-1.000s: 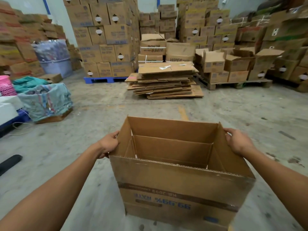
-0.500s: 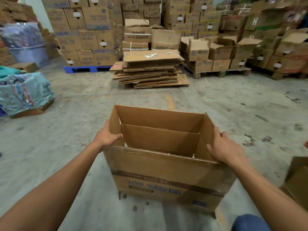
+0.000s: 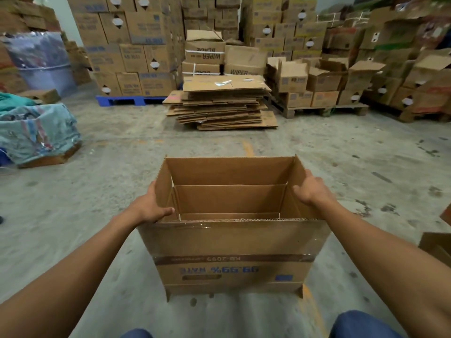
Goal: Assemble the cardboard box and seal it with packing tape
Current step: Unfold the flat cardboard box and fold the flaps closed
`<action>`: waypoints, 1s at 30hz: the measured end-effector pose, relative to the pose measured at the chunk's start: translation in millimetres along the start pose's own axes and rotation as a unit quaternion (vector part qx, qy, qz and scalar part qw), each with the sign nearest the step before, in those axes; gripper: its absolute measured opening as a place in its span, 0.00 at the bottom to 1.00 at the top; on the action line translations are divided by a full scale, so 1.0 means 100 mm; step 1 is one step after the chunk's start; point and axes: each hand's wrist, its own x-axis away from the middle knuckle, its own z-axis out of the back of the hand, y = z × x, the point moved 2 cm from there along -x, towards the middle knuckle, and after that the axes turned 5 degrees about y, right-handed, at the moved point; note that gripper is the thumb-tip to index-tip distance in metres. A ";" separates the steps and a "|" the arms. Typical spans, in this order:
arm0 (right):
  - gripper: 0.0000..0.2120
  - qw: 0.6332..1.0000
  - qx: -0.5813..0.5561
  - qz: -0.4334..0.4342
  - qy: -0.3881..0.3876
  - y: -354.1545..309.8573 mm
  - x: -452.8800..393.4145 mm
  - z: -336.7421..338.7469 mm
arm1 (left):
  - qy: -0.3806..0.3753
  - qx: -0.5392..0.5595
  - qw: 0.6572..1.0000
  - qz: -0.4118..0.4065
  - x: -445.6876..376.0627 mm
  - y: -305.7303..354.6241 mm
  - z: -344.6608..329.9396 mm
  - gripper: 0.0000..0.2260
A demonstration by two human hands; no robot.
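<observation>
A brown cardboard box (image 3: 231,250) stands opened up in front of me on the concrete floor, its print upside down and its top flaps raised. My left hand (image 3: 148,206) grips the left flap, thumb hooked inside. My right hand (image 3: 311,189) grips the right flap, with the thumb inside the box. Two flaps are folded across deep inside. Old clear tape shines along the near top edge. No packing tape roll is in view.
A pile of flattened cardboard (image 3: 222,106) lies straight ahead. Stacked cartons on a blue pallet (image 3: 127,100) and a wooden pallet (image 3: 324,109) line the back. A cloth-covered bundle (image 3: 36,132) sits at left. Another carton's corner (image 3: 436,245) is at right.
The box has come down from a lifted, tilted hold and now sits squarer and lower in front of me. Both hands slid along the side flaps to grip them.
</observation>
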 end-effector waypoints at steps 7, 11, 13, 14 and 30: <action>0.27 0.968 0.191 0.139 0.082 -0.12 -0.04 0.02 | 0.080 -0.078 0.992 0.062 -0.14 0.22 -0.15 0.43; 0.26 0.971 0.158 0.175 0.045 -0.22 -0.44 0.06 | 0.113 -0.073 0.990 0.048 -0.14 0.15 -0.23 0.40; 0.27 0.965 0.170 0.198 0.013 -0.28 -0.65 0.04 | 0.122 -0.077 0.989 0.038 -0.14 0.12 -0.22 0.39; 0.28 0.961 0.180 0.208 -0.008 -0.33 -0.74 0.02 | 0.122 -0.080 0.989 0.036 -0.14 0.12 -0.22 0.39; 0.31 0.984 0.009 0.110 -0.143 -0.72 -1.27 -0.06 | 0.121 -0.052 0.991 -0.027 0.04 0.12 -0.21 0.36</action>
